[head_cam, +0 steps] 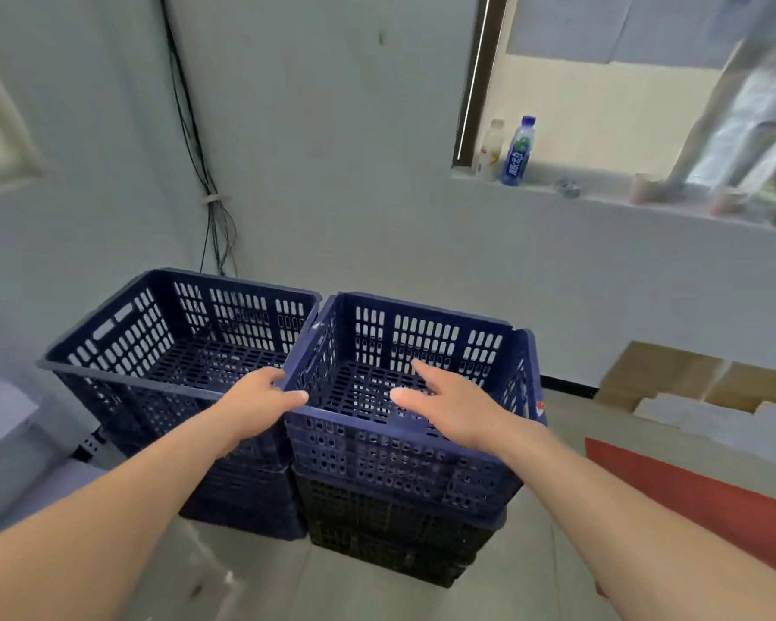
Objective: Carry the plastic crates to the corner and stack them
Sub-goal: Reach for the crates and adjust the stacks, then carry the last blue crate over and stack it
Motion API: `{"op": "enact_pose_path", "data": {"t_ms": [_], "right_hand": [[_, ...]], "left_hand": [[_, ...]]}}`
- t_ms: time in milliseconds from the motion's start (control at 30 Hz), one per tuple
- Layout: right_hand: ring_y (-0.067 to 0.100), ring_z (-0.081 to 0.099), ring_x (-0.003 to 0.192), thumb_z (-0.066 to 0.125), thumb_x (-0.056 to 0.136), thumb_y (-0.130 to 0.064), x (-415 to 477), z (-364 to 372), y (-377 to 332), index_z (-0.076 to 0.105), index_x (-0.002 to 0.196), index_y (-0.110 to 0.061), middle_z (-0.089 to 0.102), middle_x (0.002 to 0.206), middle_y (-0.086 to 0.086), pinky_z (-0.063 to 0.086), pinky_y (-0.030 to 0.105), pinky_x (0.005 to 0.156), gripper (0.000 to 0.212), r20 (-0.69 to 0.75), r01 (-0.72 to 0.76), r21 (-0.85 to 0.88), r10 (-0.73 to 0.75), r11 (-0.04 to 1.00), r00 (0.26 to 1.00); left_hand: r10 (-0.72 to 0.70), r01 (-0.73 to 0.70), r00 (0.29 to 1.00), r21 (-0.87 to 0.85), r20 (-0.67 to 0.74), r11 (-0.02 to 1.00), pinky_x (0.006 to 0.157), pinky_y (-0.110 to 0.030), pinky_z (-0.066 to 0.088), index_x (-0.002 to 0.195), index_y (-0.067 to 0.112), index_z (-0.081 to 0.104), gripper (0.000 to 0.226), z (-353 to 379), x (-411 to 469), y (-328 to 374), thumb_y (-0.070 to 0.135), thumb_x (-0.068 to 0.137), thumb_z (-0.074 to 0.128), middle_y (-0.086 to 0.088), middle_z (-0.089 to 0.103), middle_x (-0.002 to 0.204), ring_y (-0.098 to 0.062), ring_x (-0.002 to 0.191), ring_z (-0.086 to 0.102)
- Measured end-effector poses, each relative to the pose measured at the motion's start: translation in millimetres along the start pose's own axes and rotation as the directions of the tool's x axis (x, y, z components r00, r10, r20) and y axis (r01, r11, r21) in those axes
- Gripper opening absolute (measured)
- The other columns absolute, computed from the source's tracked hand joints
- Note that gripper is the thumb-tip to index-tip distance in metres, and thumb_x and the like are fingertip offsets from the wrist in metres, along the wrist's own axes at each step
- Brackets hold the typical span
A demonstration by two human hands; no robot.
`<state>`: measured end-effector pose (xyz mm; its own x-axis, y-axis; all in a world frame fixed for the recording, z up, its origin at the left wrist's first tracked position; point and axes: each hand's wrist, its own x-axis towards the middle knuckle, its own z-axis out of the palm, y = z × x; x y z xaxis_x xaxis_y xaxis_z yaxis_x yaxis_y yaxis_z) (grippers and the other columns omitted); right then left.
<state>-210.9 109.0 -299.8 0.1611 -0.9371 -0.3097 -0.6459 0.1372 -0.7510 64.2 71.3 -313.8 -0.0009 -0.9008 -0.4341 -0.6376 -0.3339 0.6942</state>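
Blue bottle (pixel 518 152) and white bottle (pixel 491 150) on the ledge (pixel 601 197); cables (pixel 193 141) in the corner.

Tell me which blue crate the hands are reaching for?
The right-hand top crate, not the left crate beside it. The left hand is at its near-left corner, and the right hand is spread open over its inside.

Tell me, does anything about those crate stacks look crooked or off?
Yes, slightly. The top crate on the right sits twisted on the darker crate beneath it: its near right corner juts out past the lower one. The left stack looks square.
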Motion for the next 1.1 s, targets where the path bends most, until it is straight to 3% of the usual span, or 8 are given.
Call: {"op": "enact_pose_path", "data": {"t_ms": [100, 267, 667, 800, 867, 967, 1033, 1100], "right_hand": [[0.019, 0.026, 0.156, 0.056, 0.096, -0.065, -2, -21, -2, 0.017, 0.167, -0.032, 0.02, 0.172, -0.01, 0.023, 0.04, 0.126, 0.087, -0.015, 0.021, -0.041, -0.021, 0.999, 1.0], [0.022, 0.028, 0.156, 0.057, 0.095, -0.068, 14, -52, -5, 0.012, 0.166, -0.037, 0.018, 0.172, -0.01, 0.025, 0.042, 0.126, 0.09, -0.022, 0.024, -0.103, -0.026, 0.994, 0.999], [0.022, 0.03, 0.155, 0.07, 0.091, -0.06, 75, -123, -20, 0.008, 0.167, -0.036, 0.025, 0.171, -0.005, 0.029, 0.037, 0.121, 0.101, -0.045, -0.01, -0.272, -0.002, 0.962, 0.999], [0.027, 0.042, 0.147, 0.081, 0.084, -0.044, 96, -135, -26, -0.005, 0.165, -0.038, 0.024, 0.172, 0.003, 0.04, 0.039, 0.117, 0.119, 0.013, 0.051, -0.483, -0.051, 0.874, 0.999], [0.027, 0.029, 0.155, 0.084, 0.082, -0.042, 111, -140, -27, -0.013, 0.162, -0.044, 0.002, 0.175, 0.004, 0.032, 0.039, 0.122, 0.126, 0.042, 0.096, -0.571, -0.088, 0.816, 0.995], [0.027, 0.051, 0.14, 0.086, 0.082, -0.035, 138, -144, -26, -0.022, 0.155, -0.058, -0.017, 0.173, 0.005, 0.043, 0.035, 0.113, 0.132, 0.087, 0.124, -0.533, -0.091, 0.837, 0.992], [0.025, 0.06, 0.129, 0.085, 0.083, -0.032, 158, -146, -23, -0.02, 0.156, -0.057, 0.005, 0.174, 0.01, 0.049, 0.035, 0.106, 0.13, 0.098, 0.169, -0.51, -0.139, 0.843, 0.985], [0.021, 0.069, 0.104, 0.081, 0.086, -0.033, 179, -151, -18, 0.008, 0.164, -0.043, 0.055, 0.147, 0.01, 0.056, 0.037, 0.096, 0.106, 0.094, 0.235, -0.509, -0.218, 0.828, 0.971]], "left_hand": [[0.029, -0.029, 1.0, -0.018, 0.0, 0.999, 0.107, -0.054, 0.044, 0.156, 0.013, 0.033, 0.07, 5, 2, 18, 0.039, 0.098, 0.062, -0.008, 0.046, 0.153, -0.045, 0.134, 0.047], [0.043, -0.043, 0.999, -0.028, -0.003, 0.999, 0.091, -0.042, 0.052, 0.153, 0.014, 0.039, 0.068, 2, 19, 40, 0.043, 0.097, 0.063, -0.008, 0.052, 0.146, -0.035, 0.122, 0.059], [0.11, -0.11, 0.994, -0.024, 0.014, 0.994, 0.111, -0.039, 0.038, 0.158, 0.011, 0.029, 0.085, 6, 96, 93, 0.043, 0.091, 0.072, -0.012, 0.039, 0.159, -0.03, 0.141, 0.044], [0.283, -0.241, 0.959, 0.61, 0.028, 0.755, 0.122, -0.057, 0.021, 0.161, 0.028, 0.013, 0.112, 7, 100, 98, 0.069, 0.076, 0.072, 0.002, 0.0, 0.17, -0.027, 0.157, 0.0], [0.301, -0.251, 0.953, 0.674, 0.044, 0.694, 0.12, -0.063, 0.017, 0.161, 0.033, 0.009, 0.112, 10, 104, 99, 0.073, 0.075, 0.069, 0.008, -0.014, 0.168, -0.026, 0.155, -0.014], [0.262, -0.21, 0.965, 0.594, -0.002, 0.777, 0.119, -0.058, 0.027, 0.161, 0.034, 0.008, 0.112, 14, 110, 97, 0.072, 0.075, 0.07, 0.011, -0.018, 0.167, -0.024, 0.156, -0.014], [0.243, -0.173, 0.968, 0.549, -0.057, 0.817, 0.119, -0.051, 0.031, 0.162, 0.031, 0.001, 0.117, 18, 115, 93, 0.07, 0.076, 0.071, 0.011, -0.016, 0.168, -0.023, 0.156, -0.012], [0.2, -0.112, 0.971, 0.498, -0.128, 0.86, 0.121, -0.049, 0.03, 0.161, 0.029, -0.007, 0.12, 23, 118, 89, 0.068, 0.078, 0.071, 0.01, -0.012, 0.169, -0.022, 0.156, -0.01]]}}
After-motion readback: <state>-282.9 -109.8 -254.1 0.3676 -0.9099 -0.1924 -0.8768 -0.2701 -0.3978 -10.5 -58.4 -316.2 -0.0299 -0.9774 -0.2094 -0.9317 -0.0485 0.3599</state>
